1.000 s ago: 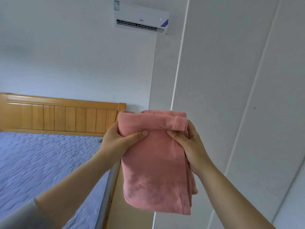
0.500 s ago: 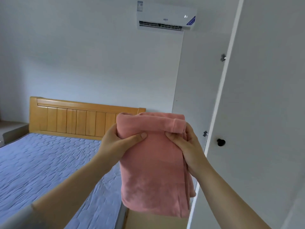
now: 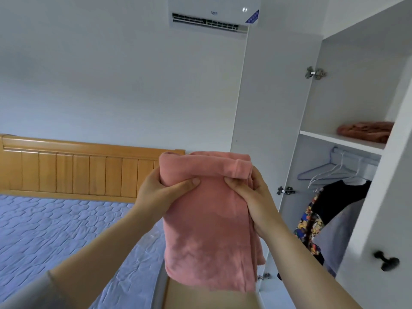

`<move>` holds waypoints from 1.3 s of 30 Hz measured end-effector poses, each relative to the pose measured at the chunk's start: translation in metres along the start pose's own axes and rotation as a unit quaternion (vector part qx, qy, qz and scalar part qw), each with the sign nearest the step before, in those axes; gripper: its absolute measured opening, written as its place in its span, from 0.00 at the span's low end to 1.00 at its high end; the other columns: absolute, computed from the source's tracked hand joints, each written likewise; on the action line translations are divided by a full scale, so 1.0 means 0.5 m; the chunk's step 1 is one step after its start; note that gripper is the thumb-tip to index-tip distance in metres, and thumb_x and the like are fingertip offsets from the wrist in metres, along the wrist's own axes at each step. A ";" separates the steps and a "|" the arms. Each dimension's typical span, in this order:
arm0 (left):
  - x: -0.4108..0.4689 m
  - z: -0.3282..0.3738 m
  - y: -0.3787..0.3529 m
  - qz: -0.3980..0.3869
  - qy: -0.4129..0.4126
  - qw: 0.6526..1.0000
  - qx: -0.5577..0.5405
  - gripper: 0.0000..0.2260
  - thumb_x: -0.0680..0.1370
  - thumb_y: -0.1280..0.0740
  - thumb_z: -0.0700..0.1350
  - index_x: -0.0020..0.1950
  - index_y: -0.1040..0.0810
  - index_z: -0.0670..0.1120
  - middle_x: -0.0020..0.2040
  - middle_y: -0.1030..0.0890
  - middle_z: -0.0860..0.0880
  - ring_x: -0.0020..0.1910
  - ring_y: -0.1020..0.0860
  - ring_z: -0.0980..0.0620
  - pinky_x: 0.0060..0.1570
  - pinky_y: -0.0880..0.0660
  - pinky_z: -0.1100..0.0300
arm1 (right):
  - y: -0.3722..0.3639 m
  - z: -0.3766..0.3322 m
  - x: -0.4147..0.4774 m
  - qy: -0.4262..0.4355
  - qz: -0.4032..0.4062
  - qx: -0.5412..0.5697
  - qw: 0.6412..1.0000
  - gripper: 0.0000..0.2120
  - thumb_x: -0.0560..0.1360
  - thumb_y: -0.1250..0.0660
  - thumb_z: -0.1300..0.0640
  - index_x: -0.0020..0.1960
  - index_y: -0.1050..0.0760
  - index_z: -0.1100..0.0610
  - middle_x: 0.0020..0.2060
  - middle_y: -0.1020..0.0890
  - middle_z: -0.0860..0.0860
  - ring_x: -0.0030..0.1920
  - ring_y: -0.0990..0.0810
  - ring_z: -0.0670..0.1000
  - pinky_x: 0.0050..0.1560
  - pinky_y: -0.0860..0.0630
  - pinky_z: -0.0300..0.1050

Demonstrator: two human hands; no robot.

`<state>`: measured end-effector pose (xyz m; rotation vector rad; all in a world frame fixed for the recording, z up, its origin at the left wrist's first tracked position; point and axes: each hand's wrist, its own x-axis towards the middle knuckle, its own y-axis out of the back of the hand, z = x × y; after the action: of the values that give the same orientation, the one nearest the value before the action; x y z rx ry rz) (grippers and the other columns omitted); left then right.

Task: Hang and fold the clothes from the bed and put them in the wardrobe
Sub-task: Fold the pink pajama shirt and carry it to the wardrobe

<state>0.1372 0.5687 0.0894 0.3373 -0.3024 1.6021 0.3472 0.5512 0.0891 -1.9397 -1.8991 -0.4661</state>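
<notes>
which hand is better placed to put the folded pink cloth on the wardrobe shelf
Right, probably: the right hand grips the pink cloth on the side nearer the wardrobe shelf, up to the right; the left hand holds the far side.

Partly hidden
Cannot see fingers of left hand [image 3: 161,191] or right hand [image 3: 254,198] behind pink garment [image 3: 207,224], nor top of air conditioner [image 3: 214,17] past the edge.

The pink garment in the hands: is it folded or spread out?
Folded. The pink garment hangs in stacked layers, which show along one side edge.
</notes>
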 end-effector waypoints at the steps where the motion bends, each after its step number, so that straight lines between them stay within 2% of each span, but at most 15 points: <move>1: 0.021 -0.009 -0.009 0.003 0.000 1.000 0.001 0.32 0.53 0.22 0.62 0.56 0.20 0.57 0.47 0.15 0.57 0.46 0.17 0.59 0.44 0.21 0.61 | 0.007 0.011 0.021 0.004 -0.001 -0.003 1.000 0.18 0.69 0.24 0.48 0.57 0.22 0.48 0.54 0.17 0.47 0.57 0.18 0.49 0.61 0.23 0.55; 5: 0.112 -0.029 -0.042 -0.004 -0.003 1.000 0.014 0.32 0.53 0.21 0.62 0.55 0.20 0.56 0.47 0.15 0.57 0.46 0.17 0.59 0.42 0.21 0.63 | 0.036 0.049 0.108 0.013 0.007 0.001 1.000 0.17 0.69 0.26 0.46 0.57 0.21 0.46 0.55 0.17 0.47 0.57 0.18 0.49 0.60 0.23 0.54; 9: 0.208 -0.047 -0.066 -0.008 -0.009 0.999 0.036 0.34 0.53 0.21 0.63 0.56 0.21 0.56 0.47 0.15 0.57 0.47 0.17 0.59 0.45 0.20 0.58 | 0.054 0.087 0.193 0.008 0.017 0.030 0.999 0.20 0.67 0.24 0.45 0.57 0.21 0.47 0.55 0.17 0.48 0.56 0.18 0.50 0.58 0.22 0.53; 12: 0.276 -0.073 -0.088 -0.015 -0.015 0.999 0.034 0.33 0.53 0.22 0.63 0.56 0.21 0.58 0.48 0.15 0.56 0.47 0.17 0.58 0.48 0.19 0.54 | 0.069 0.117 0.254 0.006 0.025 0.030 0.999 0.19 0.68 0.24 0.48 0.57 0.21 0.49 0.55 0.17 0.48 0.56 0.18 0.50 0.58 0.22 0.52; 19: 0.466 -0.159 -0.178 -0.074 -0.026 0.997 -0.007 0.34 0.52 0.21 0.63 0.56 0.21 0.55 0.48 0.15 0.55 0.48 0.17 0.56 0.51 0.19 0.52 | 0.134 0.194 0.395 0.019 0.089 0.003 0.996 0.17 0.68 0.24 0.51 0.56 0.21 0.48 0.54 0.16 0.50 0.57 0.18 0.50 0.59 0.23 0.51; 23: 0.579 -0.197 -0.258 -0.141 -0.037 0.988 -0.046 0.31 0.53 0.21 0.64 0.53 0.20 0.58 0.48 0.15 0.57 0.48 0.17 0.58 0.48 0.20 0.57 | 0.192 0.214 0.469 0.043 0.156 -0.037 0.986 0.15 0.67 0.24 0.52 0.52 0.20 0.48 0.53 0.16 0.50 0.57 0.18 0.50 0.58 0.24 0.49; 27: 0.668 -0.216 -0.358 -0.210 -0.043 0.973 -0.082 0.27 0.53 0.21 0.65 0.50 0.20 0.61 0.47 0.15 0.60 0.46 0.17 0.61 0.41 0.22 0.65 | 0.255 0.212 0.516 0.057 0.221 -0.074 0.971 0.16 0.66 0.22 0.54 0.53 0.20 0.51 0.54 0.17 0.56 0.60 0.20 0.57 0.66 0.28 0.61; 29: 0.699 -0.221 -0.410 -0.247 -0.051 0.963 -0.098 0.28 0.55 0.21 0.64 0.52 0.21 0.61 0.48 0.15 0.59 0.47 0.17 0.60 0.42 0.22 0.65 | 0.287 0.206 0.526 0.060 0.256 -0.089 0.961 0.18 0.65 0.23 0.53 0.53 0.21 0.53 0.55 0.17 0.57 0.60 0.21 0.59 0.67 0.30 0.64; 31: 0.719 -0.223 -0.464 -0.272 -0.056 0.954 -0.113 0.30 0.55 0.21 0.64 0.55 0.21 0.60 0.49 0.15 0.59 0.47 0.17 0.60 0.44 0.22 0.63 | 0.322 0.195 0.530 0.055 0.283 -0.110 0.951 0.20 0.64 0.24 0.52 0.55 0.21 0.54 0.55 0.17 0.56 0.60 0.20 0.58 0.67 0.30 0.63; 35: 0.739 -0.213 -0.576 -0.325 -0.073 0.930 -0.152 0.29 0.56 0.21 0.62 0.55 0.21 0.58 0.48 0.16 0.60 0.46 0.17 0.61 0.38 0.23 0.70 | 0.406 0.173 0.534 0.059 0.310 -0.139 0.939 0.21 0.65 0.24 0.52 0.56 0.21 0.52 0.54 0.16 0.53 0.58 0.19 0.54 0.66 0.28 0.60; 39: 0.755 -0.199 -0.691 -0.355 -0.083 0.915 -0.172 0.31 0.56 0.21 0.63 0.57 0.22 0.58 0.51 0.16 0.57 0.51 0.17 0.56 0.50 0.21 0.57 | 0.498 0.150 0.535 0.079 0.334 -0.180 0.922 0.18 0.67 0.22 0.52 0.55 0.20 0.48 0.54 0.16 0.51 0.58 0.18 0.52 0.65 0.27 0.59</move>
<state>0.4602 0.9745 0.1432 0.2674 -0.5156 0.7847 0.6015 0.8184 0.1445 -2.5243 -0.9934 -0.7564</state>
